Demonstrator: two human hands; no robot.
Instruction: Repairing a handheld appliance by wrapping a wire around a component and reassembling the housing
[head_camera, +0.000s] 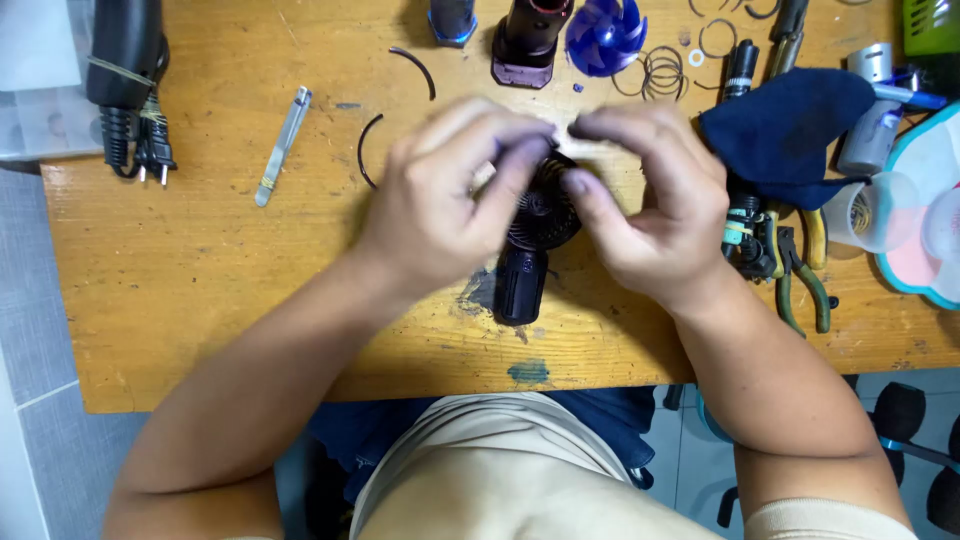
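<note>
Working over a scuffed, paint-stained wooden bench (200, 300) above a grey tiled floor (50, 440), a person's left hand (440, 205) and right hand (655, 200) close their fingertips on a small black handheld fan (530, 250) at the bench's middle, its handle pointing toward the near edge. Beyond lie curved wire clips (368, 150) and a metal strip (283, 143); pliers (800, 275) and a dark blue cloth (790, 130) rest to the right, a blue impeller (605, 35) at the far edge.
</note>
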